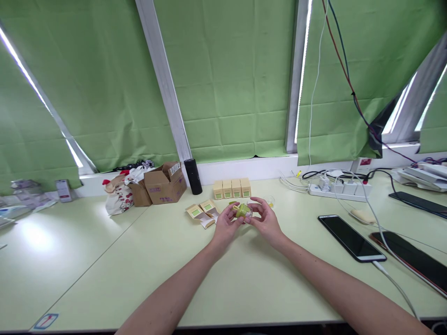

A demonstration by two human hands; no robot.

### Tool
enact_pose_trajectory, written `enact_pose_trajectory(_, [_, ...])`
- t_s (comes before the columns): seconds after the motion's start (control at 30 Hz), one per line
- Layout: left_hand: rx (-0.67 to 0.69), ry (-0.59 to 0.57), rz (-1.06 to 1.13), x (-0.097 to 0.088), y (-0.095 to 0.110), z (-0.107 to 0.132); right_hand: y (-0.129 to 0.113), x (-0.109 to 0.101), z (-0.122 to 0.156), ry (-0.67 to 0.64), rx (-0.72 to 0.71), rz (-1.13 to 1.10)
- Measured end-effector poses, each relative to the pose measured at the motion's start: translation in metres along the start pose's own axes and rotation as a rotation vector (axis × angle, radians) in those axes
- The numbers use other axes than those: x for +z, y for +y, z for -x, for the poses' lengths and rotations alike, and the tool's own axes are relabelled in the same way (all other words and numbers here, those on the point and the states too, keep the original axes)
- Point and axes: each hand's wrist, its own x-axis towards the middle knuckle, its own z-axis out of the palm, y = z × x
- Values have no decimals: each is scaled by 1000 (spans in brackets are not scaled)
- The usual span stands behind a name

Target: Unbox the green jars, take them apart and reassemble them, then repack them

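Observation:
Over the middle of the table, my left hand (226, 225) and my right hand (268, 223) are closed around one small green item with a yellow loop (241, 211). The left fingers grip its looped side. The right fingers and thumb are at its other side, where a clear, cup-like part shows; its exact kind is unclear. To the left of my left hand lie opened small cardboard boxes (201, 214) with green labels. Behind my hands, several similar boxes (232, 188) stand in a row. A clear round piece (270, 201) rests just past my right hand.
A brown carton (165, 183), a printed bag (119, 199) and a black cylinder (193, 177) stand at the back left. To the right are a white power strip (340, 190), a phone on a cable (351, 237) and a second dark phone (414, 258).

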Motion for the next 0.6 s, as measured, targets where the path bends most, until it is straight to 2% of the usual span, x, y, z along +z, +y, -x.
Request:
enact_pose_trajectory(0.17, [21,-1,-27,-1,-2,-1,-7,-4,1,-34,-51,28])
enact_pose_trajectory(0.33, [48,0,-130,-3,-3,-1,-6,-13,-6,103,0,13])
enact_pose_trajectory(0.47, [77,51,-475,-5,-4,2,0,-20,-13,215,71,52])
enact_pose_trajectory(0.6, [78,100,-745,-6,-5,6,3,-23,-15,246,117,89])
